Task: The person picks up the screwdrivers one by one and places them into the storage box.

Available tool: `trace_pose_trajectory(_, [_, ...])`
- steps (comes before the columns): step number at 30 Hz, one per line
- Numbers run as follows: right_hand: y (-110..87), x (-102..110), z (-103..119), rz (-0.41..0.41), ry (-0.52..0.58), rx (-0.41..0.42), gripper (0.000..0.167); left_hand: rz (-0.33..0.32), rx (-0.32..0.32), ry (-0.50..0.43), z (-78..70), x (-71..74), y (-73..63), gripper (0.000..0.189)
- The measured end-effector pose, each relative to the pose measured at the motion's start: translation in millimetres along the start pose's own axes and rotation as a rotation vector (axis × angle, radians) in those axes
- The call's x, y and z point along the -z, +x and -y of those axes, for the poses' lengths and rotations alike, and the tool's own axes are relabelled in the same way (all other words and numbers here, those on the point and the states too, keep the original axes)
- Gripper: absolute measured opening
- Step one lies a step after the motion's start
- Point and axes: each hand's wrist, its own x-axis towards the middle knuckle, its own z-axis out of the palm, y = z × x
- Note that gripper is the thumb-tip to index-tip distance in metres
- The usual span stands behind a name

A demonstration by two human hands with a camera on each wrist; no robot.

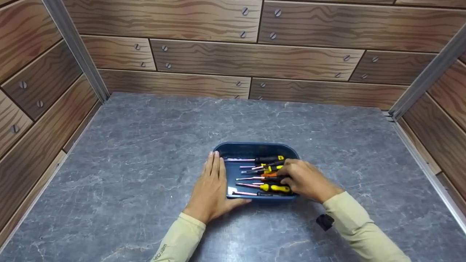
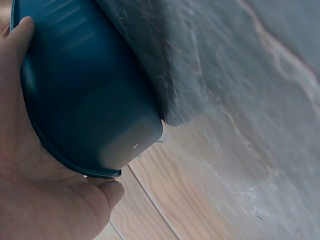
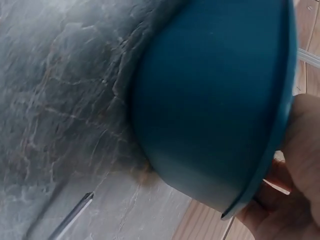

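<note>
A dark blue plastic bin (image 1: 251,144) sits on the tabletop with several screwdrivers inside, their shafts pointing left. My left hand (image 1: 209,185) rests against the bin's left end, fingers straight along the rim and thumb along the front edge. Over the right end, my right hand (image 1: 304,178) reaches in with curled fingers, pinching a screwdriver (image 1: 268,176) with an orange and black handle. Nearer me lies a yellow-handled screwdriver (image 1: 275,188); at the far side is a black one with a yellow end (image 1: 269,159). The right wrist view shows the bin's outer wall (image 3: 210,100) beside the fingers.
The grey marbled tabletop (image 1: 145,153) surrounds the bin. Wood-patterned panels (image 1: 204,54) stand at the back and sides, with metal posts at the corners. A metal shaft with a pointed tip (image 3: 75,215) shows low in the right wrist view, over the tabletop.
</note>
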Motion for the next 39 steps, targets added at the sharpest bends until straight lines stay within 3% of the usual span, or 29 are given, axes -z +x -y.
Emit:
trace_pose_trajectory(6, [0.8,-1.6,2.5,0.03,-0.056,0.004,0.019,0.001,0.0,-0.009,0.0,0.8,-0.4,0.129])
trace_pose_trajectory(17, [1.1,-2.3,2.6,0.051,-0.028,0.048,0.017,-0.046,-0.008,-0.017,0.6,-0.8,-1.6,0.128])
trace_pose_trajectory(25, [-2.0,1.4,2.9,0.055,-0.021,0.066,0.02,-0.026,-0.005,-0.008,0.6,-0.9,-0.9,0.128])
trace_pose_trajectory(29, [-6.6,5.0,-2.1,-0.03,0.017,0.109,0.018,-0.024,-0.009,-0.007,0.1,-0.8,-0.5,0.128])
trace_pose_trajectory(35, [-17.9,16.9,-20.7,-0.284,0.076,0.188,0.021,-0.027,-0.014,-0.014,0.3,-1.2,-0.7,0.128])
trace_pose_trajectory(39, [-31.5,26.4,-35.6,-0.357,0.085,0.136,0.023,-0.021,-0.01,-0.028,1.2,-1.0,-0.9,0.128])
